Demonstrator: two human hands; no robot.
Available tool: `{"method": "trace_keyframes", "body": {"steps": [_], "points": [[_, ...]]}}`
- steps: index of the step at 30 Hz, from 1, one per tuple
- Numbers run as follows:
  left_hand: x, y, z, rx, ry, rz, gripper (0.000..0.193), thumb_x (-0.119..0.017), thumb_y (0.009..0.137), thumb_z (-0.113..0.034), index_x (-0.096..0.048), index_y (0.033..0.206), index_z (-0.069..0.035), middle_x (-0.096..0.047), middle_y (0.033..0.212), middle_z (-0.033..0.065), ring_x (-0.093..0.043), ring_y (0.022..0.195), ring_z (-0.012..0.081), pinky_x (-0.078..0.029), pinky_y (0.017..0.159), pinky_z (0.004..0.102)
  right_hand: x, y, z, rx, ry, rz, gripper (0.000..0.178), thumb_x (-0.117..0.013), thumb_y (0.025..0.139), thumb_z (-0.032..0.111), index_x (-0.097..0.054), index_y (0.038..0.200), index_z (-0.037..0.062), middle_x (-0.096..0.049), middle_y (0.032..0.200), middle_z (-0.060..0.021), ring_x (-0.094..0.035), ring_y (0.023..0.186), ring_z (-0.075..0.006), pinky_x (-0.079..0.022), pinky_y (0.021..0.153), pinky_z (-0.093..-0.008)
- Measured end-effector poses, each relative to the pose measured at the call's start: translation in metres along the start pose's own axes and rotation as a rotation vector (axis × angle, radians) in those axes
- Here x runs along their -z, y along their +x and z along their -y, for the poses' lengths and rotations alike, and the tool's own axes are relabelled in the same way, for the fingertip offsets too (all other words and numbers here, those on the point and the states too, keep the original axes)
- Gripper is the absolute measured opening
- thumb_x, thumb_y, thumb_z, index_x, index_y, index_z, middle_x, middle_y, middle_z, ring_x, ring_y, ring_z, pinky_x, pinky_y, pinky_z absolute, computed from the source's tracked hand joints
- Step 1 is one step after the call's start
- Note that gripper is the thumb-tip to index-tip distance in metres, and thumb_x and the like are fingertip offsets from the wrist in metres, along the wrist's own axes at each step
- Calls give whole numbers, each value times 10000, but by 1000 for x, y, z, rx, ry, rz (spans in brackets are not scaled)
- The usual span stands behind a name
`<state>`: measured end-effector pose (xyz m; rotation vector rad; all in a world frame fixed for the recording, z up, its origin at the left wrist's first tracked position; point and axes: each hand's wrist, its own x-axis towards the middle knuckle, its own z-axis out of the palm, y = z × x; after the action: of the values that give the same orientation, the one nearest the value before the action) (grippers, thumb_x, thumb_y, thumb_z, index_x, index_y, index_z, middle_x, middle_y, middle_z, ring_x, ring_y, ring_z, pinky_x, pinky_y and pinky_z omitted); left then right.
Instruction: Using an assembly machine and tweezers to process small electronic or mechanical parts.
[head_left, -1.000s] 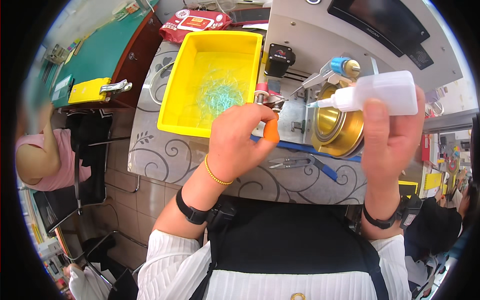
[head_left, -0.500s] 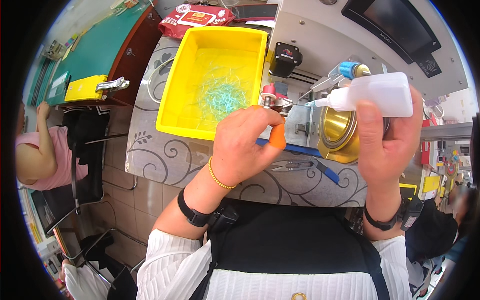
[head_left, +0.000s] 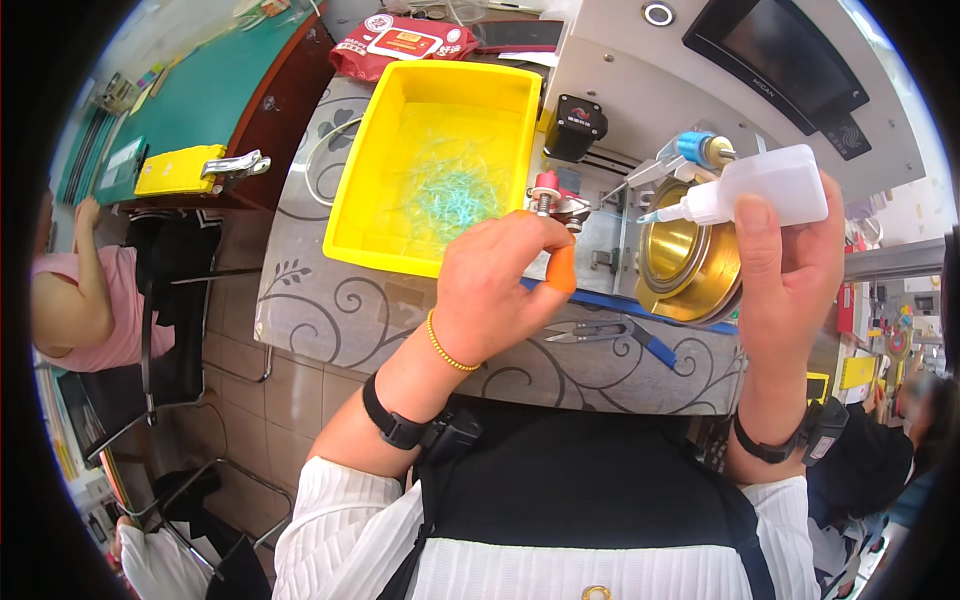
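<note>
My right hand (head_left: 785, 255) is wrapped round a translucent white squeeze bottle (head_left: 770, 190), tilted so its narrow bluish tip points left. The tip is beside a thin pale thread near the small machine. My left hand (head_left: 500, 265), with orange covers on its fingertips, is closed in a pinch just below a red-topped spring clamp (head_left: 546, 186). What lies between those fingers is hidden. To the right of the clamp stands a round gold-coloured drum (head_left: 715, 265), partly behind my right hand. A blue cylinder (head_left: 694, 147) sits above it.
A yellow tray (head_left: 345, 230) with a heap of fine blue-green strands (head_left: 455, 197) stands left of the machine (head_left: 630, 75). Snips (head_left: 590, 331) with a blue handle lie on the patterned table. A red packet (head_left: 400, 45) is behind the tray. Another person (head_left: 85, 290) sits at far left.
The bottle's tip has shifted slightly right, away from the clamp. My left hand keeps its pinch beside the clamp. The whole view has moved a little.
</note>
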<state>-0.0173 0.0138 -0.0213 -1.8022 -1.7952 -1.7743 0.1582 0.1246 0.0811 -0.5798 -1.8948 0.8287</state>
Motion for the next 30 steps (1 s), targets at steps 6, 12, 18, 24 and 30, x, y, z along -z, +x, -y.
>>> {"method": "trace_keyframes", "body": {"steps": [6,12,18,24,30], "points": [[-1,0,0,8,15,4,191,-702,701,18,-610,833,-85,-657,763,65,-648,674,269,-506,614,336,-2,3,2,11,-124,32,367,-702,910,144,-521,1182,-25,-677,992,-80,-610,836,-69,-470,703,-199],[1,1,1,10,9,15,188,-701,703,16,-609,832,-86,-659,771,60,-648,679,268,-507,618,335,-1,5,2,5,-151,33,371,-710,905,145,-524,1182,-18,-684,979,-77,-611,832,-63,-468,695,-197],[3,-1,-2,3,38,18,190,-706,697,16,-619,834,-81,-661,775,63,-652,689,263,-508,622,331,-3,1,2,-11,-57,27,373,-721,896,144,-531,1177,-9,-689,963,-64,-608,819,-61,-464,682,-198],[-4,0,-7,11,19,59,191,-701,704,34,-637,855,-64,-660,778,86,-648,684,267,-513,630,323,41,-12,-2,118,16,-65,366,-672,890,74,-511,1201,-32,-616,1092,-118,-622,959,-149,-514,855,-328],[0,-10,0,65,98,23,131,-664,764,44,-613,863,-26,-667,795,113,-651,704,223,-509,690,289,175,-45,4,251,92,-393,384,-578,929,197,-494,1202,-59,-611,1053,-149,-679,829,-304,-565,863,-429]]}}
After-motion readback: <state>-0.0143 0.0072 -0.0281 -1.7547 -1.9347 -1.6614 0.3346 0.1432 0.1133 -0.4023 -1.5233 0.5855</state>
